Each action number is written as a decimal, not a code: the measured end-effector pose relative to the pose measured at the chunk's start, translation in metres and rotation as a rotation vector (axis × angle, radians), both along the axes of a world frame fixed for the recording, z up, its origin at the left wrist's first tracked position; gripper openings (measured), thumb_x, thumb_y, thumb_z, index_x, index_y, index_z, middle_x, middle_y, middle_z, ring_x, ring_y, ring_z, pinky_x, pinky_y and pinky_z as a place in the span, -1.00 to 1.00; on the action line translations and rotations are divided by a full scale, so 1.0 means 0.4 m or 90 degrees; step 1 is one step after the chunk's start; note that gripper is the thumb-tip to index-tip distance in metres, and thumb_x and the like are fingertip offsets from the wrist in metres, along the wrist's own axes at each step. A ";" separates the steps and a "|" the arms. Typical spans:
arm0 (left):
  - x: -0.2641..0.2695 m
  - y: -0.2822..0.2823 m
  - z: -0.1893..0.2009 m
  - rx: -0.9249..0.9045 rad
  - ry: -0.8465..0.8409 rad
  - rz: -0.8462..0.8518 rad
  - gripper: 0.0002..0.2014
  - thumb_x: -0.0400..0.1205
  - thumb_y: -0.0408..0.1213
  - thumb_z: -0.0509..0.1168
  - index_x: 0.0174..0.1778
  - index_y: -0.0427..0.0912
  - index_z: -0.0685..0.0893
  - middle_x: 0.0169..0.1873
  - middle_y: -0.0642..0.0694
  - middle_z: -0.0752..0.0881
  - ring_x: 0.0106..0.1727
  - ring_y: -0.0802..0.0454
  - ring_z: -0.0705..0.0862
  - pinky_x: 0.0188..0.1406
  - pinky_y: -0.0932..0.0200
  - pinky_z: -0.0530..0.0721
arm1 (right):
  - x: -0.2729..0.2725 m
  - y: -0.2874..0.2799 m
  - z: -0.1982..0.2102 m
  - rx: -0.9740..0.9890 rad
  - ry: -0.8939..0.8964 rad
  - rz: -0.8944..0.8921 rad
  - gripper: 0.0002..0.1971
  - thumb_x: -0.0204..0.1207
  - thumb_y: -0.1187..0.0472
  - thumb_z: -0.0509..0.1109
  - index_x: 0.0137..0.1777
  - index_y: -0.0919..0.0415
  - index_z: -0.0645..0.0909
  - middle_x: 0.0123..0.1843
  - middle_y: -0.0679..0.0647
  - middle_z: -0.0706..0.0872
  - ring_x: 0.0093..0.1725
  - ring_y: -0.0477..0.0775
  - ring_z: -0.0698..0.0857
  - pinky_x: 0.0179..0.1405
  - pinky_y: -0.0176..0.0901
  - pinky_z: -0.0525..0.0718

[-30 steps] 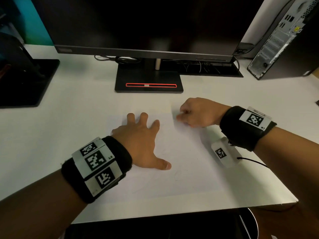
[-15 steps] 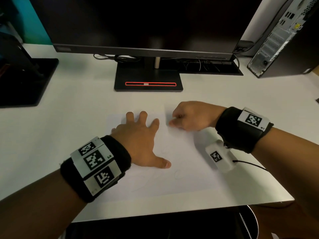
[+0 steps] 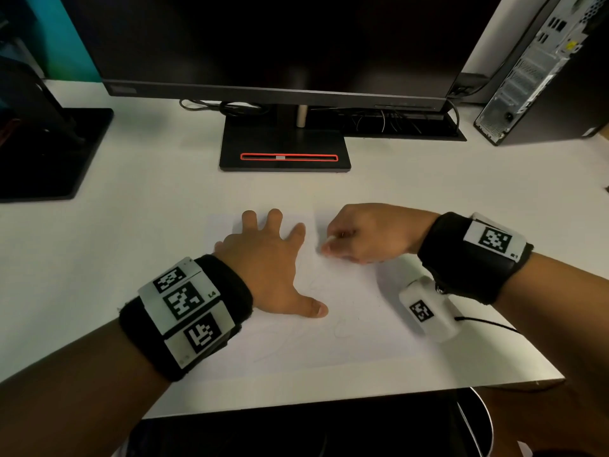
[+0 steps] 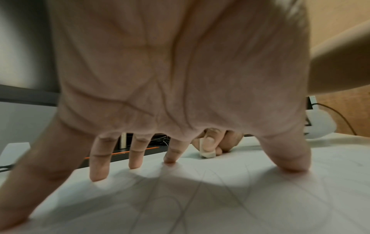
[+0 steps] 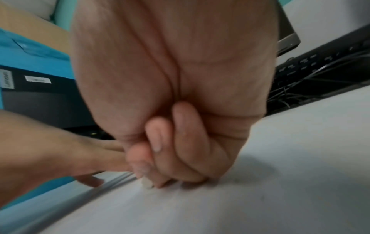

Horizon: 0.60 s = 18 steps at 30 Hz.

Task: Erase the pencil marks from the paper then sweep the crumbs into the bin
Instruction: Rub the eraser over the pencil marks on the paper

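A white sheet of paper point(image 3: 346, 338) with faint pencil loops lies on the white desk point(image 3: 131, 245). My left hand point(image 3: 263, 258) presses flat on its left half, fingers spread, fingertips point(image 4: 170, 159) down on the sheet. My right hand point(image 3: 362, 235) is curled and pinches a small white eraser point(image 4: 207, 152) against the paper near its top right. The eraser's tip point(image 5: 147, 183) touches the sheet. Pencil lines point(image 4: 192, 202) run under and in front of my left palm.
A monitor point(image 3: 283, 44) on a black stand point(image 3: 285, 153) sits behind the paper, with a second stand point(image 3: 46, 153) at far left and a computer tower point(image 3: 540, 70) at back right. A round bin's rim point(image 3: 484, 420) shows below the desk's front edge.
My right hand with the eraser has slid leftward across the top of the paper, toward my left hand. The left hand stays pressed in place.
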<state>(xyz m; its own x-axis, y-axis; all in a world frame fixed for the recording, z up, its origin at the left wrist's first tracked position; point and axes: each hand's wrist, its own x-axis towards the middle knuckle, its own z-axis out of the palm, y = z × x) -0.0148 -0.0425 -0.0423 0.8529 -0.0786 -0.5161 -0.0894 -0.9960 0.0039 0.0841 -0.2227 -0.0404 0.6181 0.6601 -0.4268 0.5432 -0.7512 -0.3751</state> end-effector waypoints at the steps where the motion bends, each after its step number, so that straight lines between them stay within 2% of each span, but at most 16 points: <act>1: 0.001 0.001 0.000 -0.001 -0.001 0.000 0.28 0.22 0.69 0.24 0.74 0.13 -0.15 0.67 -0.04 -0.10 0.64 -0.32 -0.01 0.32 -0.26 0.59 | -0.004 -0.006 0.002 0.002 0.015 -0.006 -0.52 0.69 -0.12 0.30 -0.40 0.15 0.51 -0.51 -0.02 0.55 -0.48 0.04 0.50 -0.32 -0.03 0.59; 4: -0.001 0.002 0.000 -0.003 -0.002 0.000 0.29 0.21 0.69 0.24 0.74 0.13 -0.16 0.68 -0.02 -0.10 0.65 -0.33 -0.02 0.32 -0.27 0.58 | 0.011 -0.022 0.015 -0.001 -0.022 -0.040 -0.53 0.71 -0.10 0.28 -0.37 0.18 0.55 -0.46 0.03 0.62 -0.44 0.06 0.55 -0.25 0.00 0.63; 6: -0.002 0.003 -0.001 -0.005 -0.003 -0.001 0.29 0.22 0.69 0.24 0.74 0.13 -0.17 0.68 -0.01 -0.11 0.66 -0.33 -0.03 0.34 -0.28 0.57 | -0.007 -0.019 0.013 -0.007 -0.045 -0.013 -0.53 0.72 -0.10 0.26 -0.35 0.19 0.53 -0.41 0.02 0.63 -0.38 0.06 0.55 -0.25 0.00 0.59; 9: -0.003 0.003 -0.003 -0.008 -0.005 -0.002 0.29 0.24 0.68 0.23 0.75 0.11 -0.18 0.69 -0.03 -0.13 0.66 -0.32 -0.04 0.36 -0.28 0.56 | -0.045 -0.016 0.004 -0.004 0.006 0.025 -0.53 0.71 -0.11 0.29 -0.36 0.18 0.52 -0.47 -0.04 0.57 -0.44 0.01 0.51 -0.29 -0.02 0.57; 13: -0.004 0.003 -0.001 -0.001 -0.002 -0.005 0.30 0.24 0.69 0.22 0.75 0.08 -0.19 0.69 -0.04 -0.13 0.66 -0.34 -0.04 0.38 -0.29 0.55 | -0.016 -0.033 0.015 -0.011 -0.038 -0.046 -0.52 0.71 -0.10 0.27 -0.34 0.23 0.57 -0.43 0.02 0.63 -0.41 0.05 0.55 -0.28 -0.07 0.56; 16: -0.007 0.004 -0.002 -0.001 -0.003 -0.006 0.29 0.25 0.69 0.22 0.75 0.08 -0.19 0.70 -0.04 -0.13 0.66 -0.34 -0.05 0.39 -0.29 0.55 | -0.051 -0.022 0.011 -0.011 -0.038 0.001 -0.54 0.73 -0.07 0.26 -0.35 0.19 0.53 -0.42 -0.02 0.59 -0.37 0.02 0.54 -0.32 -0.11 0.49; 18: -0.008 0.004 -0.001 0.001 -0.007 -0.010 0.29 0.25 0.69 0.21 0.75 0.08 -0.17 0.70 -0.05 -0.12 0.66 -0.33 -0.03 0.38 -0.29 0.55 | -0.080 -0.017 0.010 -0.012 -0.002 0.025 -0.54 0.72 -0.09 0.28 -0.37 0.17 0.51 -0.46 -0.04 0.57 -0.42 -0.02 0.52 -0.34 -0.13 0.53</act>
